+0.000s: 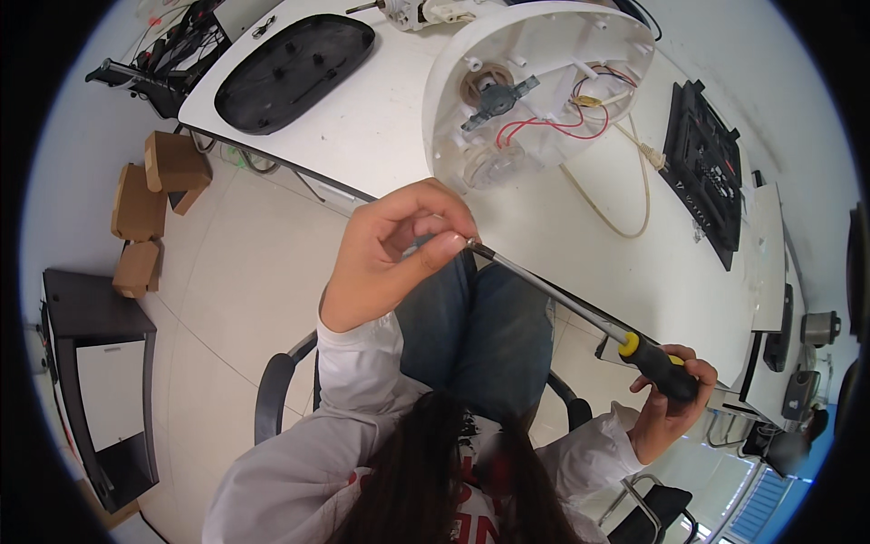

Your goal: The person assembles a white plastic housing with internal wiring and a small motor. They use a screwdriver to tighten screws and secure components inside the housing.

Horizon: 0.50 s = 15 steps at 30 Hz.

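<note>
One black oval cover (294,68) lies on the white worktop (390,118), up and to the left of the left hand (376,263) and well apart from its fingers. That hand comes up from the lower edge, with thumb and forefinger closed in a pinch at the tip of a long screwdriver (580,310); the other fingers curl inward. Something tiny glints in the pinch, too small to identify. From there the screwdriver's long axis slants down to the right, to its black-and-yellow handle. Just beyond the left fingertips, up and to the right, stands a white plastic housing (442,122), its hollow side showing a grey bracket (501,102). The left hand is nearer to it; the tip points up and left, past the hollow rather than into it. Further right and lower, the right hand (669,422) cups the handle from below, fingers wrapped round its end. A black tool case (677,131) rests above the right fingers, well apart.
</note>
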Motion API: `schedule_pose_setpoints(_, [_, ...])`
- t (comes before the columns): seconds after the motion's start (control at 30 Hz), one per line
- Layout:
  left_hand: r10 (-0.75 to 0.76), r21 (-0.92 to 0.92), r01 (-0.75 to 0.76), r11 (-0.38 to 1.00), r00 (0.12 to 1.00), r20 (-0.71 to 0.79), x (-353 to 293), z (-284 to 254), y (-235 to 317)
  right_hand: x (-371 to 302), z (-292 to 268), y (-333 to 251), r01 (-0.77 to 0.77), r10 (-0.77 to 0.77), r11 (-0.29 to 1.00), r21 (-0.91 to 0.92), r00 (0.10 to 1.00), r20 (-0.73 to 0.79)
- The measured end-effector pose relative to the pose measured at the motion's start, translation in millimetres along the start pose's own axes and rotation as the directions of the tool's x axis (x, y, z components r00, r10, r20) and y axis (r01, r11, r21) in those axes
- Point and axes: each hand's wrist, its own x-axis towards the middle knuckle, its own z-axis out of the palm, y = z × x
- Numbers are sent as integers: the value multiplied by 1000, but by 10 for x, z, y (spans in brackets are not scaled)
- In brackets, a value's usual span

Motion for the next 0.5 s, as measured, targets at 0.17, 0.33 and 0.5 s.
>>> schedule_pose_setpoints(0.17, [-13, 36, 18, 999, 990, -138, -24, 44, 15, 14, 66, 23, 8, -8, 999, 33, 1000, 6])
schedule_pose_setpoints(0.33, [-44, 96, 61, 993, 984, -172, 7, 58, -14, 0, 3, 20, 98, -99, 995, 16, 990, 95])
schedule_pose_setpoints(0.5, [-25, 81, 42, 996, 979, -205, 7, 101, -14, -2, 68, 16, 172, -179, 982, 78, 979, 95])
